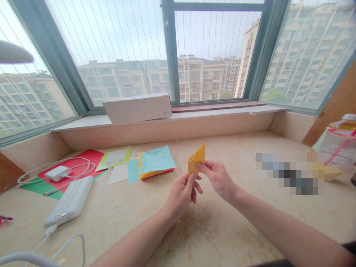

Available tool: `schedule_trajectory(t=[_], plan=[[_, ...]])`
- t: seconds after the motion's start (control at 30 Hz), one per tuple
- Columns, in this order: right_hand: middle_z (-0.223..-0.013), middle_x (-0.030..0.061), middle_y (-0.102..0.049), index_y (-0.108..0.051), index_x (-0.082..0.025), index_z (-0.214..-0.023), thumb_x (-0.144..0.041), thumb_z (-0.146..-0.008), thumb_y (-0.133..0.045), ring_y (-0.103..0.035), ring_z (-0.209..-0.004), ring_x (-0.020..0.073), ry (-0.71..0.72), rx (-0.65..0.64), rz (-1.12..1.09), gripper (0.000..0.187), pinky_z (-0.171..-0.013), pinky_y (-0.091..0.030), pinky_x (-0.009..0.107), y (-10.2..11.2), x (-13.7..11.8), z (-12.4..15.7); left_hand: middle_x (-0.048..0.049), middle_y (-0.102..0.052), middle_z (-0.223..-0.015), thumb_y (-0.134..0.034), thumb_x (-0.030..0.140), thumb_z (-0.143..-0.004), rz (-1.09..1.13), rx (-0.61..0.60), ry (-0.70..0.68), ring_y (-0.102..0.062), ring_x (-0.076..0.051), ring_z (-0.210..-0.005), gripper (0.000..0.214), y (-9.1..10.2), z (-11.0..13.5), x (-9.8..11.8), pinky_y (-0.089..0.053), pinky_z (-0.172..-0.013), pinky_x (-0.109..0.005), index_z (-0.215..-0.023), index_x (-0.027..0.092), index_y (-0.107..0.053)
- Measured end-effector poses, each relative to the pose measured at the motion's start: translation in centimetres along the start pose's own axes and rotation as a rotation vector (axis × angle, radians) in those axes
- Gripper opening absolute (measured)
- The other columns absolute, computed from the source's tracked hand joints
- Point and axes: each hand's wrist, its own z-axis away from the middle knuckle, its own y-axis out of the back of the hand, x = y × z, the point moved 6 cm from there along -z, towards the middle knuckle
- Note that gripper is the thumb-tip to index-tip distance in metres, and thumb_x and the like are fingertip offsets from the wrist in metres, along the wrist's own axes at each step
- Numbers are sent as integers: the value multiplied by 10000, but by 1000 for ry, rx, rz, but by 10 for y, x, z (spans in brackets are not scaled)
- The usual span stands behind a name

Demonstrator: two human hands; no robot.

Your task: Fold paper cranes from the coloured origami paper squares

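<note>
A small piece of folded yellow paper (198,157) is held up above the tabletop, its pointed corner upward. My left hand (183,187) pinches its lower end between thumb and fingers. On the paper's right side, my right hand (218,176) grips the edge with thumb and forefinger. Both hands are closed on the same paper, and its back is hidden from me. Left of the hands lies a stack of coloured paper (157,163), light blue on top with yellow and red layers below.
At left, a white power bank (71,200) and a white charger (58,173) with cables lie by red paper (91,155) and green paper (41,187). A white box (139,109) stands on the sill. A clear plastic container (340,144) is far right, near a blurred patch.
</note>
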Motion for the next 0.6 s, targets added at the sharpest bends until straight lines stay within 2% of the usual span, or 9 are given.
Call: schedule_trajectory(t=[0.13,0.23,0.3,0.37,0.4,0.43,0.53,0.6], plan=[[-813,45,-717,-719,-148,-852,-458,-851,-635,-650,-791,193,0,-22,22,321,-757,-497,319,0,3,-1,-18,-638,-586,-470,542,-910,-5,0,-16,-457,-60,-322,451,1,1,4,-272,-331,-169,-892,112,-603],[-943,76,-725,-648,-164,-1097,-441,-852,-647,-681,-855,206,25,-13,30,370,-812,-523,354,3,3,-1,-3,-612,-545,-485,547,-902,12,31,6,-450,-64,-317,456,4,0,5,-272,-334,-170,-901,108,-611],[-1095,97,-692,-484,-221,-1321,-411,-810,-707,-690,-879,210,66,11,51,589,-794,-551,372,5,1,-1,11,-590,-523,-498,554,-894,28,51,27,-444,-64,-313,450,6,-1,4,-266,-333,-168,-884,117,-603],[-1229,105,-627,-350,-292,-1417,-373,-757,-765,-690,-897,210,107,9,116,784,-764,-571,373,6,-3,0,19,-576,-511,-511,558,-885,31,53,37,-439,-61,-312,440,7,-2,3,-263,-332,-165,-833,128,-583],[-1250,101,-611,-359,-308,-1412,-363,-750,-770,-688,-894,207,127,6,153,781,-752,-576,368,6,-4,1,21,-571,-507,-514,560,-884,26,47,39,-438,-60,-312,437,7,-2,3,-262,-332,-163,-818,132,-575],[-1233,92,-618,-418,-304,-1376,-364,-763,-756,-687,-884,202,145,5,185,702,-748,-577,362,6,-5,1,23,-566,-503,-514,560,-884,20,37,40,-439,-60,-313,435,7,-2,2,-262,-332,-160,-816,134,-572],[-1055,75,-693,-627,-226,-1118,-400,-844,-660,-686,-814,188,170,46,223,326,-734,-571,342,8,-7,-1,32,-560,-510,-504,550,-892,-1,4,35,-444,-58,-316,419,5,-2,2,-267,-328,-150,-878,136,-574],[-948,71,-719,-642,-200,-1033,-417,-867,-626,-685,-761,185,173,81,200,274,-700,-566,330,10,-7,-2,32,-579,-549,-509,534,-895,-16,-1,17,-452,-57,-322,396,5,-1,4,-270,-318,-144,-929,144,-565]])
